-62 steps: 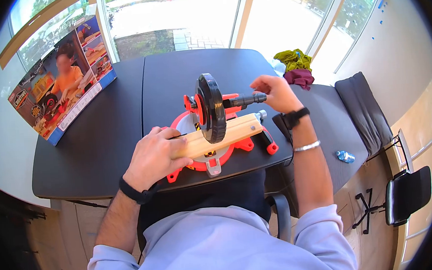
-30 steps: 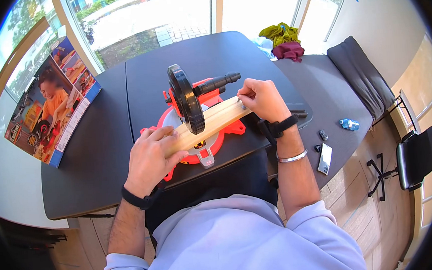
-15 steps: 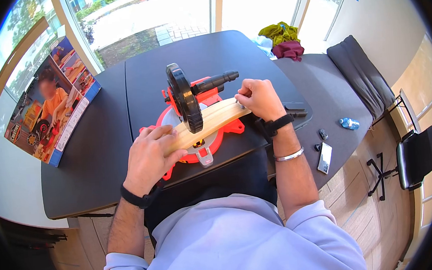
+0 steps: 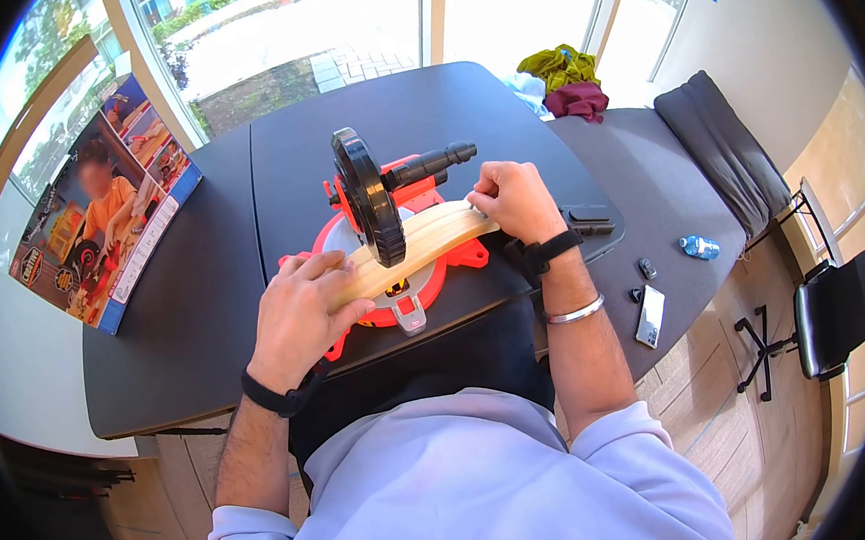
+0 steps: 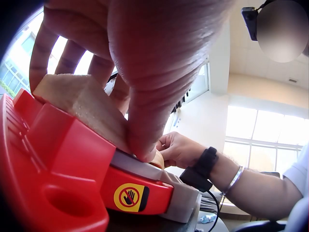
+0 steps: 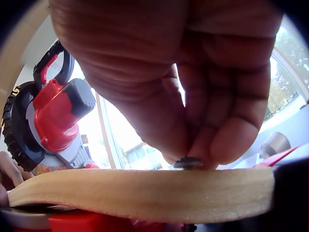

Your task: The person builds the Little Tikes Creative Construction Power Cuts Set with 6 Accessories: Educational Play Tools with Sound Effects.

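Note:
A pale wood-coloured board [image 4: 418,241] lies across the red base of a toy miter saw [image 4: 367,199], beneath its black round blade guard. My left hand [image 4: 300,304] grips the board's left end, thumb on the near side and fingers over the far side, as the left wrist view also shows at the board end [image 5: 65,92]. At the right end, my right hand [image 4: 518,199] pinches the flat metal head of a bolt [image 6: 188,163] between thumb and fingertips. In the right wrist view a dark tip shows just under the board there. The board looks bowed upward.
The saw's black handle [image 4: 433,164] sticks out behind my right hand. A picture box [image 4: 112,202] stands at the left. To the right are a black case [image 4: 595,221], a phone [image 4: 650,317], a water bottle [image 4: 700,247] and a heap of cloths [image 4: 562,80].
My right hand has come down from beside the saw handle to the bolt and shifted slightly left. The board, straight before, now looks curved. The left hand keeps its grip; the view has shifted.

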Tool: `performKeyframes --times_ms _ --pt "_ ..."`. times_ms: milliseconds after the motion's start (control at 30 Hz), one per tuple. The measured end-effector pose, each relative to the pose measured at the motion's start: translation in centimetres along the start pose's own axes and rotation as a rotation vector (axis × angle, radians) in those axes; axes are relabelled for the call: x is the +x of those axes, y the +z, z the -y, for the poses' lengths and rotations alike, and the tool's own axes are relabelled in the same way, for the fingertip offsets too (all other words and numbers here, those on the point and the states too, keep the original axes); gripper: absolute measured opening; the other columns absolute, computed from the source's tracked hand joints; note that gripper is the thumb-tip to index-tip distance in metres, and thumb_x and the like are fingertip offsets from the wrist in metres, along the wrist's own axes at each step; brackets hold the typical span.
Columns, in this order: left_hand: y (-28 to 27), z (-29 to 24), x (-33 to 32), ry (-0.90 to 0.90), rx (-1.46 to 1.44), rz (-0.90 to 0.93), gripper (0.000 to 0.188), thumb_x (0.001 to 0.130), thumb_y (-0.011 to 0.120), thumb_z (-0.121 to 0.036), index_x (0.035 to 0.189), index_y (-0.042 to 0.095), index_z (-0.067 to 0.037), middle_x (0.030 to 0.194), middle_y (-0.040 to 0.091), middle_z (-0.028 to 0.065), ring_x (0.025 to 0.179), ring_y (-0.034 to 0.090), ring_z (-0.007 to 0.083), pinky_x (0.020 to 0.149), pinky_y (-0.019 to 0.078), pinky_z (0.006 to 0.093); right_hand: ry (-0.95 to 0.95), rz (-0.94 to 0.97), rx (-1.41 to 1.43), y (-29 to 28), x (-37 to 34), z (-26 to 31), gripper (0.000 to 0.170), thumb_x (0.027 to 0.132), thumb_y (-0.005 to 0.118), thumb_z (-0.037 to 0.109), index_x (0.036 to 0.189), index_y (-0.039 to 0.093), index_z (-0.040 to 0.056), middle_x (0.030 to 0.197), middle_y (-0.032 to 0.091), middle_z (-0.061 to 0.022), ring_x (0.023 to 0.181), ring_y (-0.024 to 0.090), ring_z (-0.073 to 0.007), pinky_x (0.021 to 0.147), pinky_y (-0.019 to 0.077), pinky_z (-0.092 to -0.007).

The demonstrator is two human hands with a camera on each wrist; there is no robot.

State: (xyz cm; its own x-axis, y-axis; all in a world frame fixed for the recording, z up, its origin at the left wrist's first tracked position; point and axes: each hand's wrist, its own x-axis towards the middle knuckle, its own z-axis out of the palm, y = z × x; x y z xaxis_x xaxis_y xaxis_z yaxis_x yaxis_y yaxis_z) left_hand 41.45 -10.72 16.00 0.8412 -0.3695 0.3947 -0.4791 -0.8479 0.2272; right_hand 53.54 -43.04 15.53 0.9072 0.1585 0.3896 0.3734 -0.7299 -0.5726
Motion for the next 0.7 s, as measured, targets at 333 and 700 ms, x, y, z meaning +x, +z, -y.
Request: performKeyframes --times_ms 333,700 --pt "0.06 -0.07 0.01 0.007 0.006 -0.003 0.055 0.081 0.092 -0.038 0.121 0.08 -0.002 0.13 0.075 0.0088 0.109 0.066 0.0298 0.093 0.059 0.0427 -0.018 0.018 -0.008 0.64 -0.09 -0.5 0.014 0.085 0.083 0.011 0.084 0.073 0.0013 0.081 0.075 -0.0188 0.081 0.075 -0.0394 0.077 0.0601 -0.046" --pt "-0.07 -0.23 0.03 -0.02 -0.004 0.015 0.054 0.082 0.092 -0.037 0.121 0.079 -0.002 0.131 0.075 0.0077 0.109 0.067 0.0304 0.093 0.0594 0.0437 -0.034 0.016 -0.009 0.81 -0.45 -0.08 0.011 0.086 0.08 0.008 0.084 0.072 0.0015 0.081 0.074 -0.0199 0.082 0.074 -0.0413 0.078 0.0593 -0.0473"
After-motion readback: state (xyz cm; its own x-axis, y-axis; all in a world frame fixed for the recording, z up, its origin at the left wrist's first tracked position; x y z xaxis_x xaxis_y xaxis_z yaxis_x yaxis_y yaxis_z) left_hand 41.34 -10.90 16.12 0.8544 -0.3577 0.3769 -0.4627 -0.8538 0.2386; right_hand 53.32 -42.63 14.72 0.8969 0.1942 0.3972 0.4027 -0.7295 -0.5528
